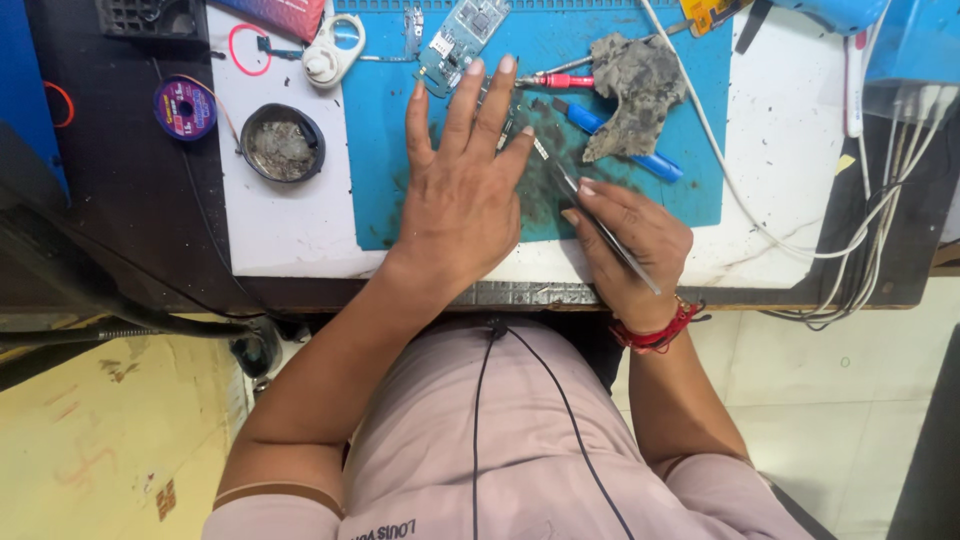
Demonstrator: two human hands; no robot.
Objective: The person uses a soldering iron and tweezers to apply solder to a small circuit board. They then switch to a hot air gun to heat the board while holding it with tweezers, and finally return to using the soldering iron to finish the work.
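Metal tweezers (598, 228) sit pinched in the right hand's (632, 250) fingers (588, 190), tips just beside the left hand's (462, 190) released, flat-spread fingers (470, 100) on the blue mat (395, 130).

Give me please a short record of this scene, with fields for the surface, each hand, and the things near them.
Surface: blue work mat on a white bench top
Left hand: left hand lies flat, fingers spread, on a dark part on the mat
Right hand: right hand grips metal tweezers, tips pointing beside the left hand
Behind the hands: green circuit board, red-handled tool, blue-handled tool, dirty grey rag
Left side: round tin, wire spool
Right side: white cables
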